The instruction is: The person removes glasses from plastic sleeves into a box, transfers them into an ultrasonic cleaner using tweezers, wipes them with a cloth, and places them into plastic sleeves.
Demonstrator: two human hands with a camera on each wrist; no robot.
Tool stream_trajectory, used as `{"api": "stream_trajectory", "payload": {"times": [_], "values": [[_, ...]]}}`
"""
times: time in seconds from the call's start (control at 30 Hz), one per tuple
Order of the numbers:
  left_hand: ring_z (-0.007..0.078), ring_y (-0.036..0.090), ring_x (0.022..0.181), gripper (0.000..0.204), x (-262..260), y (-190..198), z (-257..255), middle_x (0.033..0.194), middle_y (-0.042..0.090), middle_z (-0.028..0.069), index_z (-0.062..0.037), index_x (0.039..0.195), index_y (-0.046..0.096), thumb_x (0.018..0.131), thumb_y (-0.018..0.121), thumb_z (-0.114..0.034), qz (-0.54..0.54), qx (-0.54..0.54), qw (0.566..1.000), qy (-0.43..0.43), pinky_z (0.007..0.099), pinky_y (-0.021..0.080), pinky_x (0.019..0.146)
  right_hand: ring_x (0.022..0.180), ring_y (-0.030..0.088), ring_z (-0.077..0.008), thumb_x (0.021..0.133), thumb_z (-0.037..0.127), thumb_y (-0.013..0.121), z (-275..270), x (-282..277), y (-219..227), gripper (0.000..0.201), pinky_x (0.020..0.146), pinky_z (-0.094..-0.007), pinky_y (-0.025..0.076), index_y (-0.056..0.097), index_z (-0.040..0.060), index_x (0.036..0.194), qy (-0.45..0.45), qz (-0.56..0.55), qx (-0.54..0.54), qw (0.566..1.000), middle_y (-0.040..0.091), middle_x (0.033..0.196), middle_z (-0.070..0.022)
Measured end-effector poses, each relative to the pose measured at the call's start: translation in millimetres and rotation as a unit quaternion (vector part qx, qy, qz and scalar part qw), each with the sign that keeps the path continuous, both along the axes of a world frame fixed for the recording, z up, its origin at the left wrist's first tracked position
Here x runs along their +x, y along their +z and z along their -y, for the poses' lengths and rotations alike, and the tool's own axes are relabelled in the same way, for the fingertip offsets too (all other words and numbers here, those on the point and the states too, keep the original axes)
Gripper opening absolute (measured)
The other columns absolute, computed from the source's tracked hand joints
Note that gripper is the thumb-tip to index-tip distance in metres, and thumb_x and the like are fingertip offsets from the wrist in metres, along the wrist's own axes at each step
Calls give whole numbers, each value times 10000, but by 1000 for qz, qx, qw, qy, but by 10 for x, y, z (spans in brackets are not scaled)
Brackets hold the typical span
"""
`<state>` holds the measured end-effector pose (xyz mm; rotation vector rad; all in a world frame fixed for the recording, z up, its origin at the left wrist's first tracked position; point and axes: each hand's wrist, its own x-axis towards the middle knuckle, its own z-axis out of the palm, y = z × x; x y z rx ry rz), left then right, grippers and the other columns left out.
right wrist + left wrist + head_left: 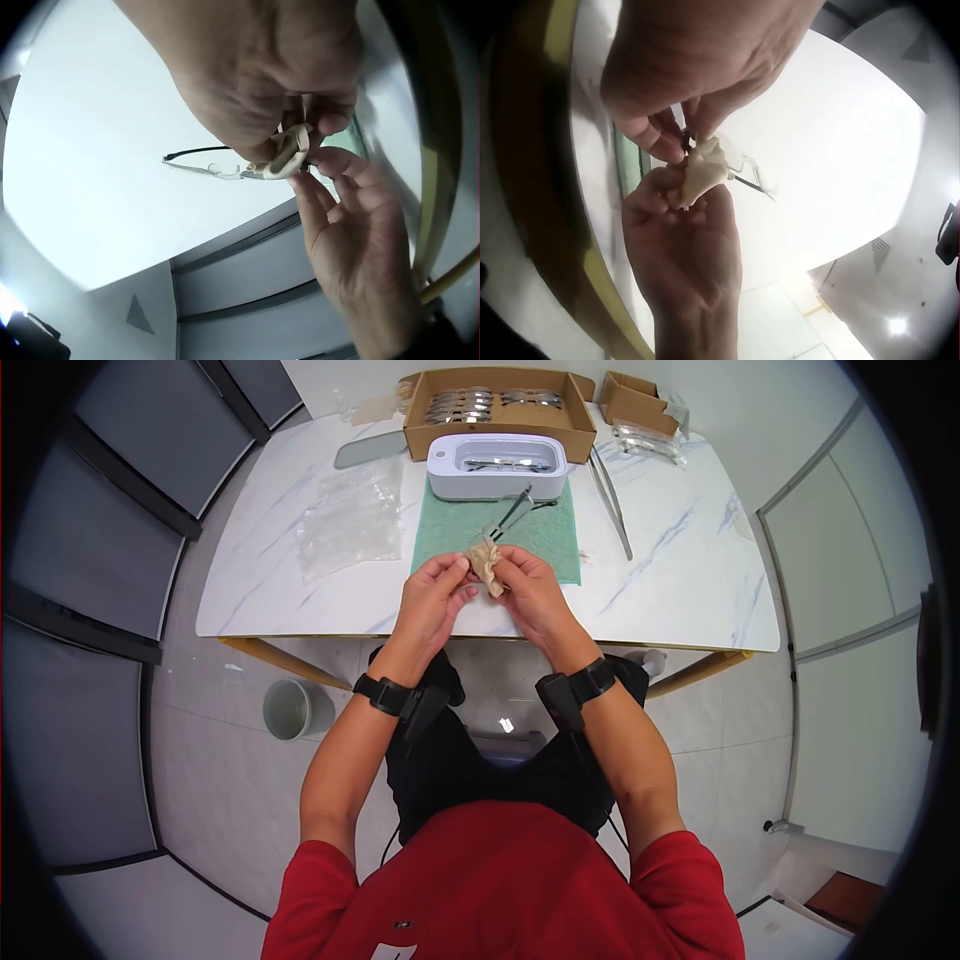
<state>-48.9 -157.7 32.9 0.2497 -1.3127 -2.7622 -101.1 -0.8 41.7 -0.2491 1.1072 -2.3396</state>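
Both hands meet above the near edge of a green cloth (450, 525). The right hand (535, 595) pinches a crumpled beige cloth (484, 565) around part of a pair of glasses (512, 512), whose dark-tipped temples point away from the body. On the other side, the left hand (430, 600) pinches the glasses at the cloth's edge with thumb and fingers. In the left wrist view the beige cloth (703, 172) lies between both hands' fingertips; the right wrist view shows a dark temple (196, 152) sticking out. The lens under the cloth is hidden.
Behind the hands stands a white cleaner tub (497, 485) with glasses inside, then a cardboard box (420, 438) of glasses. Long tweezers (612, 505) lie to the right, plastic bags (352, 520) to the left. A bin (288, 710) stands on the floor.
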Motion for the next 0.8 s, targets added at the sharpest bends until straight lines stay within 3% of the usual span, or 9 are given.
{"api": "stream_trajectory", "payload": {"times": [0.1,0.17,0.3,0.37,0.47,0.53,0.6,0.63,0.8], "values": [[159,628,908,143,25,23,31,999,658,80,-3,1077,623,955,628,-78,3,-10,1000,10,291,514,788,748,600,-104,940,125,614,-78,-41,10,188,659,-252,474,682,-9,1053,-9,-110,133,985,688,916,-64],[156,629,906,126,46,-1,101,1003,658,80,-14,1069,626,959,620,-75,-1,-38,999,19,290,521,782,735,627,-146,911,131,635,-231,-167,36,174,679,-272,491,709,-12,977,-50,-334,332,881,701,913,-100],[151,630,906,115,75,2,279,1010,661,82,-17,1059,628,956,622,-70,-15,-118,992,36,280,528,762,797,651,-236,898,135,643,-437,-467,-37,168,741,-327,507,717,-11,937,-178,-328,376,848,698,926,-138],[148,632,900,118,111,51,297,1007,666,84,-9,1054,631,953,625,-70,-15,-147,988,38,277,529,757,896,646,-309,898,154,652,-541,-529,92,195,817,-376,504,715,2,1003,-218,-499,511,665,688,1010,-164],[141,633,880,125,119,52,328,991,676,88,8,1042,638,944,633,-71,-22,-213,976,36,272,529,752,958,619,-357,901,175,656,-534,-561,178,247,874,-412,487,696,22,1091,-315,-577,464,593,662,1087,-179],[137,634,866,130,189,33,358,979,682,89,17,1035,643,940,638,-72,-21,-252,966,43,270,528,751,922,641,-285,915,193,660,-505,-504,208,313,828,-368,501,659,28,1181,-278,-556,413,665,655,1140,-146],[129,632,827,132,236,56,353,957,687,89,30,1018,652,931,647,-69,-54,-276,960,-14,261,524,757,907,634,-183,930,216,663,-472,-366,395,350,777,-310,508,640,21,1220,-100,-320,295,895,661,1108,-100],[98,623,788,141,259,57,328,905,682,68,46,1002,662,914,666,-64,-65,-258,964,-5,236,522,719,864,617,-107,931,200,671,-483,-311,505,326,728,-259,508,660,9,1194,-54,-296,282,911,675,1010,-57],[89,617,807,145,319,122,407,925,672,61,48,1008,658,919,661,-67,-59,-288,955,-26,242,525,708,764,631,-99,911,116,676,-583,-310,496,186,682,-241,516,721,-19,1032,30,-302,332,893,697,840,-39]]}}
